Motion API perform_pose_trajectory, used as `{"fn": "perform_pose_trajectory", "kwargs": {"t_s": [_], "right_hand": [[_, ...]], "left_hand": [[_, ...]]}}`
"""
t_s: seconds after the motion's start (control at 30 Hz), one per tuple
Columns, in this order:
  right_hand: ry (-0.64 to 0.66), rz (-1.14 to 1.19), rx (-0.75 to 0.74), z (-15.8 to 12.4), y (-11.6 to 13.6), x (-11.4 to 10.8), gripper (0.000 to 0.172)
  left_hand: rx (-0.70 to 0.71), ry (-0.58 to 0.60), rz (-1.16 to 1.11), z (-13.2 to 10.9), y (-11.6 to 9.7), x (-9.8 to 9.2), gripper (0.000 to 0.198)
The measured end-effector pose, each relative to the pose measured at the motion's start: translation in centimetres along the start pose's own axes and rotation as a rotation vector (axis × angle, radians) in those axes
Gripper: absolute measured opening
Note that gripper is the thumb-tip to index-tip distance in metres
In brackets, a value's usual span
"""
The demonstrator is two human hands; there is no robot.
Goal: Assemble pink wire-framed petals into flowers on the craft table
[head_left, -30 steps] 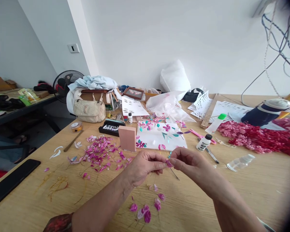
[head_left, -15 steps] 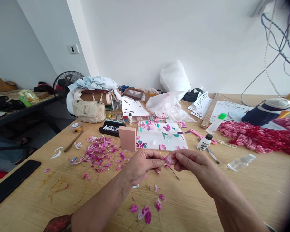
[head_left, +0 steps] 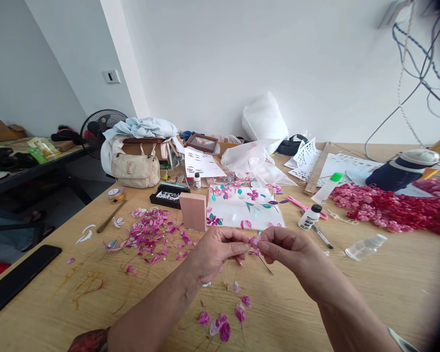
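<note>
Between my two hands, over the middle of the table, is a small pink petal (head_left: 254, 241). My left hand (head_left: 220, 249) pinches its left side with thumb and index finger. From the right, my right hand (head_left: 286, 247) pinches the same petal, thumb against fingertips. A thin dark stick (head_left: 266, 265) slants down just below the fingers; I cannot tell whether a hand holds it. Loose pink petals on wires (head_left: 223, 327) lie on the table in front of me. A larger heap of pink petals (head_left: 150, 234) spreads to the left of my left hand.
A pink block (head_left: 193, 211) stands upright beyond my left hand, beside a white sheet with flowers (head_left: 249, 215). To the right are a black-capped bottle (head_left: 310, 218), a green-capped bottle (head_left: 327, 188), a clear bottle (head_left: 366, 247) and red-pink flower strands (head_left: 381, 205). A black phone (head_left: 22, 281) lies at left.
My right hand has shifted slightly left, and its fingertips have closed in nearer to my left fingers on the petal. My left hand stays nearly still.
</note>
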State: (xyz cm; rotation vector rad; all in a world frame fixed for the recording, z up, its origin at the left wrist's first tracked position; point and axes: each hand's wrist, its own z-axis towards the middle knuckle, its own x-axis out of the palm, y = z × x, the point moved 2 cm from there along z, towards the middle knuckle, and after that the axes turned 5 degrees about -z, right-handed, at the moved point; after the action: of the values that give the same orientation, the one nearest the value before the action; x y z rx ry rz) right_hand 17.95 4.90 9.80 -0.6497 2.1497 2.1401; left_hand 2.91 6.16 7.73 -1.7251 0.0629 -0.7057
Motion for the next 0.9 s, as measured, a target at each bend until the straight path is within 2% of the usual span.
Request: {"fn": "perform_pose_trajectory", "kwargs": {"t_s": [0.33,0.5,0.73,0.9], "right_hand": [[-0.039,0.196,0.081,0.1,-0.2,-0.3,0.025],[-0.032,0.175,0.019,0.4,-0.1,0.5,0.021],[-0.125,0.027,0.024,0.4,0.5,1.6,0.027],[-0.045,-0.056,0.012,0.1,0.6,0.5,0.03]], "left_hand": [[0.02,-0.062,-0.13,-0.1,-0.1,-0.1,0.018],[0.046,-0.118,-0.185,-0.2,-0.2,0.2,0.016],[0.071,-0.084,-0.188,-0.1,0.3,0.2,0.014],[0.049,-0.086,-0.172,-0.1,0.2,-0.1,0.016]]}}
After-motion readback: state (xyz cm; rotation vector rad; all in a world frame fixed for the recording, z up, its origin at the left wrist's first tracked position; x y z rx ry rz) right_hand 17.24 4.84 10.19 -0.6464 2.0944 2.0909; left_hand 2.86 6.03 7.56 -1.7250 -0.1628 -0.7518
